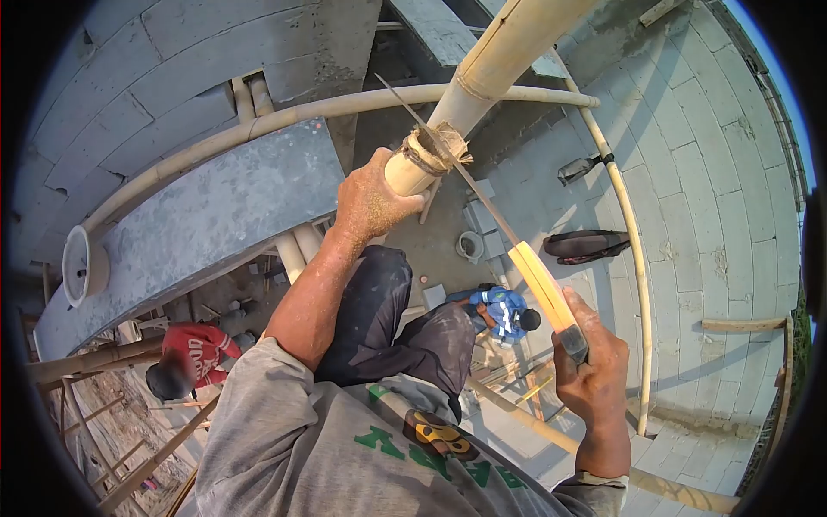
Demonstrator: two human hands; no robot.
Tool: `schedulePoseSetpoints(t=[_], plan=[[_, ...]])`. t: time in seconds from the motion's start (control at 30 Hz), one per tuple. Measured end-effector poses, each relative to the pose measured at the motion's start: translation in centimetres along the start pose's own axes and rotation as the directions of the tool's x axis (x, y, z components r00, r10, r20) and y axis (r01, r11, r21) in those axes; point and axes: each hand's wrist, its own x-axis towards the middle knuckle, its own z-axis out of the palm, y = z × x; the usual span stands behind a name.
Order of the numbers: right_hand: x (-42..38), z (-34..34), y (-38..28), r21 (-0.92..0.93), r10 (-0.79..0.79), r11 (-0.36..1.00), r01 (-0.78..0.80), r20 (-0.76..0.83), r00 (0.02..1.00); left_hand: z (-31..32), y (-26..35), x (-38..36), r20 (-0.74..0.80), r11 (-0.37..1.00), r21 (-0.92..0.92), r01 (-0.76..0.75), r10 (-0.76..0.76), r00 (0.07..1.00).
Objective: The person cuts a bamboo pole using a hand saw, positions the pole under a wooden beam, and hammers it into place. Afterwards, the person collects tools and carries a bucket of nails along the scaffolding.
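Observation:
My right hand (593,366) is closed round the yellow and black handle of a handsaw (538,283). Its thin blade slants up and left across a thick bamboo pole (495,56), lying at a ragged, splintered cut. Below that cut, my left hand (366,200) grips the short end of the bamboo (408,172), which sits at a slight angle to the longer part. Sawdust clings to the back of this hand. The blade's tip sticks out past the bamboo on the far side.
I am high on bamboo scaffolding (639,284) beside grey block walls (689,198). A grey plank (215,194) on the left carries a white bucket (84,265). Far below are a person in blue (501,312) and a person in red (196,353). A dark bag (586,247) hangs at right.

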Motion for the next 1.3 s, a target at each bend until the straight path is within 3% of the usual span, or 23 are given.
schedulePoseSetpoints(t=[0.23,0.47,0.6,0.7,0.8,0.83,0.93,1.07,1.3], plan=[[-1.8,-1.3,-0.7,0.020,0.086,0.996,-0.087,0.045,0.995,-0.3,0.2,0.0,0.034,1.000,0.001,0.015,-0.015,0.999],[-2.4,-2.2,-0.4,0.012,0.030,0.999,-0.030,0.043,0.999,0.1,0.1,-0.3,0.028,0.998,-0.057,0.010,-0.008,1.000],[7.2,2.8,-1.7,0.086,-0.012,0.996,0.007,0.059,0.998,0.4,0.6,-0.5,0.011,0.998,-0.059,0.034,-0.034,0.999],[15.7,6.4,-3.6,-0.069,-0.074,0.995,0.077,0.042,0.996,0.2,-0.1,0.1,-0.020,0.999,-0.039,-0.016,0.015,1.000],[13.7,5.3,-4.1,-0.019,-0.030,0.999,0.031,0.072,0.997,0.7,-0.2,-0.6,0.016,0.999,-0.051,0.013,-0.013,1.000],[11.6,4.1,-4.0,0.040,-0.066,0.997,0.066,0.010,0.998,0.9,-0.1,-0.3,-0.013,0.999,-0.046,0.003,-0.004,1.000],[4.1,0.7,-3.2,0.134,0.022,0.991,-0.016,-0.044,0.999,0.2,0.0,-0.2,0.048,0.996,-0.090,0.023,-0.018,0.999],[-0.6,-0.1,-1.7,0.052,0.106,0.993,-0.105,-0.016,0.994,0.4,0.0,-0.3,0.006,0.998,-0.054,-0.009,0.009,1.000],[-1.5,-0.9,-1.8,0.004,0.115,0.993,-0.115,0.048,0.992,0.0,0.0,0.0,0.062,0.998,-0.061,0.029,-0.025,0.998]])
